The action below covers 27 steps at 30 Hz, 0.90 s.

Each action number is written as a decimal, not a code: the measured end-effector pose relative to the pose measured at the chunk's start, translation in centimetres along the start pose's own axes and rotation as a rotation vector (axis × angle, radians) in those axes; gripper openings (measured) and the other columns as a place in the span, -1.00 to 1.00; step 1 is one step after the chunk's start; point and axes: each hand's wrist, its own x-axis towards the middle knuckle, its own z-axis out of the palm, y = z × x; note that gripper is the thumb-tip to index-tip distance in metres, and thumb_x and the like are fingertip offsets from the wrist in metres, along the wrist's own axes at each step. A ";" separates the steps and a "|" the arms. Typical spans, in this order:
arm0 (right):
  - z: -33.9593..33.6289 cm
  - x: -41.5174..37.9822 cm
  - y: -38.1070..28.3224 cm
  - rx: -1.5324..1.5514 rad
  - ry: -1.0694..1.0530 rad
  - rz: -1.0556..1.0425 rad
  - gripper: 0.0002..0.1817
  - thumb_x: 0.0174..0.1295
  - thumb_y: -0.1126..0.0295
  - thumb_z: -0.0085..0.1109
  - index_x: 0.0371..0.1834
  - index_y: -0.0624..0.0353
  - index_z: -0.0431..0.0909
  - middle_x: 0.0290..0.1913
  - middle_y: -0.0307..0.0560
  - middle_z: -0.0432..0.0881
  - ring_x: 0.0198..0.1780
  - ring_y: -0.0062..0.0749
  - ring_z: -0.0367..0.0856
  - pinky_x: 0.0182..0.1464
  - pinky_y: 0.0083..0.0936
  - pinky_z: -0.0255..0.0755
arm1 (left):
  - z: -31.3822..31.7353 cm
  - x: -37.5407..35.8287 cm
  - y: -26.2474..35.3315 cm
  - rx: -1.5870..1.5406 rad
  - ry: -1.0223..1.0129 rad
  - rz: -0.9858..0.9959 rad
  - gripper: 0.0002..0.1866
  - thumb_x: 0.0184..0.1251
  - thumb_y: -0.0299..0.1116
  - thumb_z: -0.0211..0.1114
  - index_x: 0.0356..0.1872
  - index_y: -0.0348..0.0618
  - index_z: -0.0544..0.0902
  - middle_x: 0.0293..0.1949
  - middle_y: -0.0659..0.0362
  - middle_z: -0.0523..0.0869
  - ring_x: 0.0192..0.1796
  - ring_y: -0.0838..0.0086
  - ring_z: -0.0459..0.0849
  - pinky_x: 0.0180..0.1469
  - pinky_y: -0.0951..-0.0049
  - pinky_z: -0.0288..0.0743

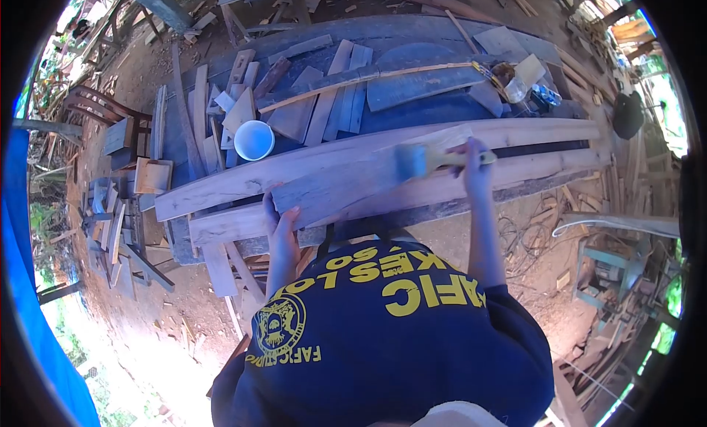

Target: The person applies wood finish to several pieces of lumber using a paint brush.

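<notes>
My right hand is closed around the handle of a wide paintbrush. The brush's bristles rest on or just over a wooden board that lies slantwise in front of me. At the board's near left end, my left hand grips its edge, with the thumb on top and the other fingers partly hidden. Beneath this board run two long planks, side by side with a dark gap between them. Just beyond the planks, left of the brush, stands a white bucket; its contents cannot be made out.
Wood offcuts cover the far part of the dark worktable. A clear plastic container sits at the far right. On the ground are a wooden chair at left, scrap pieces, and a greenish machine at right.
</notes>
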 end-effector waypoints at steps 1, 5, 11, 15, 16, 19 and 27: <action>-1.8 1.1 0.7 -0.076 0.077 -0.029 -0.63 0.43 0.22 -0.12 -0.43 0.25 0.51 -0.48 -0.07 0.66 -0.65 -0.64 0.50 -0.64 -0.73 0.34 | -0.1 0.1 0.0 -0.028 0.018 -0.044 -0.40 0.10 -0.51 0.11 0.26 -0.10 0.26 0.15 0.05 0.36 0.22 0.32 0.32 0.28 0.33 0.19; -2.3 2.2 2.4 -0.303 0.307 -0.124 -0.61 0.44 0.20 -0.12 -0.42 0.27 0.51 -0.48 -0.03 0.64 -0.69 -0.56 0.48 -0.65 -0.73 0.34 | -1.1 0.5 -0.5 -0.042 0.050 -0.138 -0.41 0.13 -0.51 0.11 0.27 -0.10 0.25 0.17 0.05 0.34 0.23 0.32 0.31 0.29 0.33 0.18; 8.7 -4.3 -1.1 -0.582 -0.177 -0.490 -0.82 -0.13 0.56 0.26 -0.42 0.08 0.56 -0.39 -0.07 0.64 -0.35 -0.22 0.66 -0.34 -0.47 0.51 | -2.9 2.7 -1.3 0.089 0.021 -0.175 -0.39 0.14 -0.49 0.12 0.29 -0.10 0.24 0.17 0.05 0.35 0.23 0.32 0.32 0.28 0.36 0.19; 13.4 -6.4 -3.7 -0.599 -0.505 -0.727 -0.95 0.03 0.53 0.23 -0.51 0.18 0.55 -0.55 -0.13 0.57 -0.55 -0.46 0.58 -0.50 -0.53 0.40 | -3.5 3.6 -1.9 0.144 0.081 -0.247 -0.37 0.14 -0.42 0.15 0.30 -0.05 0.25 0.09 0.11 0.45 0.05 0.45 0.47 -0.13 0.53 0.45; 12.3 -5.7 -3.0 -0.604 -0.511 -0.716 -0.95 0.03 0.53 0.23 -0.51 0.18 0.55 -0.55 -0.13 0.57 -0.55 -0.46 0.58 -0.50 -0.53 0.40 | -3.6 3.8 -2.3 0.142 0.083 -0.260 -0.37 0.14 -0.42 0.15 0.30 -0.05 0.25 0.09 0.11 0.45 0.05 0.45 0.47 -0.13 0.53 0.45; 6.4 1.3 2.7 -0.357 -0.250 -0.243 -0.89 0.23 0.43 0.16 -0.42 0.20 0.57 -0.56 -0.17 0.59 -0.51 -0.55 0.55 -0.44 -0.55 0.40 | -4.9 4.5 -4.9 0.012 0.195 -0.304 -0.36 0.14 -0.31 0.20 0.31 0.00 0.27 0.08 0.15 0.49 -0.01 0.48 0.51 -0.28 0.55 0.41; -13.8 30.0 8.6 -1.007 0.068 0.019 -0.64 0.28 0.09 0.03 -0.28 0.16 0.65 -0.40 0.09 0.67 -0.37 -0.16 0.66 -0.32 -0.28 0.49 | -2.5 0.8 -9.2 0.012 0.440 -0.327 -0.39 0.15 -0.17 0.25 0.26 0.01 0.35 0.09 0.20 0.48 0.14 0.43 0.41 0.06 0.37 0.29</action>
